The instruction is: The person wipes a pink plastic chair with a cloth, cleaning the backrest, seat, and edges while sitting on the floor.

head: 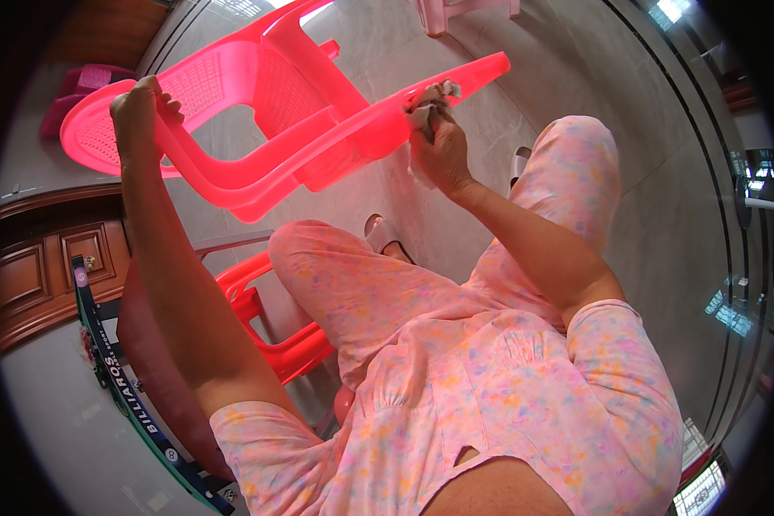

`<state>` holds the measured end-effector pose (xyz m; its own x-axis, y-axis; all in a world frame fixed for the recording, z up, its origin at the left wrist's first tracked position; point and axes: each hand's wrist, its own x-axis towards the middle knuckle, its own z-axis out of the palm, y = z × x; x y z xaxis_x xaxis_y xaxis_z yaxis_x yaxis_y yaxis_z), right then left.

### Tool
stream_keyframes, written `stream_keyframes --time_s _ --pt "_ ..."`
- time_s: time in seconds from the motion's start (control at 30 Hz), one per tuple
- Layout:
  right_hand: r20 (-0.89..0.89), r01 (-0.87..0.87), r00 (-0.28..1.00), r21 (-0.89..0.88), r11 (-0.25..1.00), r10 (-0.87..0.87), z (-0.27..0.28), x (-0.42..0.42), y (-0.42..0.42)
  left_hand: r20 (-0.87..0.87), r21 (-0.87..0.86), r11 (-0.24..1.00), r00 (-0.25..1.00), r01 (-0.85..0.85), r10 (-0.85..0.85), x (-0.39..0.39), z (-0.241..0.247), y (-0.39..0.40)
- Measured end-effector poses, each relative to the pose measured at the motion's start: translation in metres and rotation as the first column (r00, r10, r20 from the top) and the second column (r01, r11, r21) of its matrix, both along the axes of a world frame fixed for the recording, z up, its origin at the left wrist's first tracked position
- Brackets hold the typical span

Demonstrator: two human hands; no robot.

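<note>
A bright pink plastic armchair [277, 151] with a perforated back lies tipped on its side above the floor, in front of my knees. Its curved edge is gripped by my left hand [143, 113] at the upper left. Bunched in my right hand [444, 151] is a crumpled, stained pale cloth [431, 106], pressed against a leg of the chair near the leg's end. Part of the cloth hangs below my fingers.
Below my left forearm stands another red plastic chair or stool [290, 351]. A toy billiards table [126, 393] is at the lower left, by a wooden panelled door [45, 271]. A magenta plastic item [71, 97] lies at the upper left, a pink stool [458, 11] at the top.
</note>
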<state>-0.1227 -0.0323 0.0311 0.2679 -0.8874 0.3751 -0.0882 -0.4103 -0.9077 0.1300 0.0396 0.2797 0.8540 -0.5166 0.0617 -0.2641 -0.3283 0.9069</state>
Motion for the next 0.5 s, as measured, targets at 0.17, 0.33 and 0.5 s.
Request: stream_keyframes --time_s 0.17,0.33,0.5 --pt "-0.023 -0.188 0.982 0.009 0.982 0.188 0.016 -0.004 0.024 -0.006 -0.02 0.999 1.0 -0.028 0.028 -0.002 0.001 0.003" --pt "-0.043 -0.382 0.924 -0.127 0.915 0.379 0.004 -0.007 0.033 0.03 0.008 1.0 0.999 -0.029 0.028 -0.004 -0.001 0.001" --pt "-0.033 -0.548 0.815 -0.368 0.751 0.579 0.022 -0.01 0.035 0.04 0.025 1.0 0.999 -0.011 0.01 0.002 -0.003 -0.002"
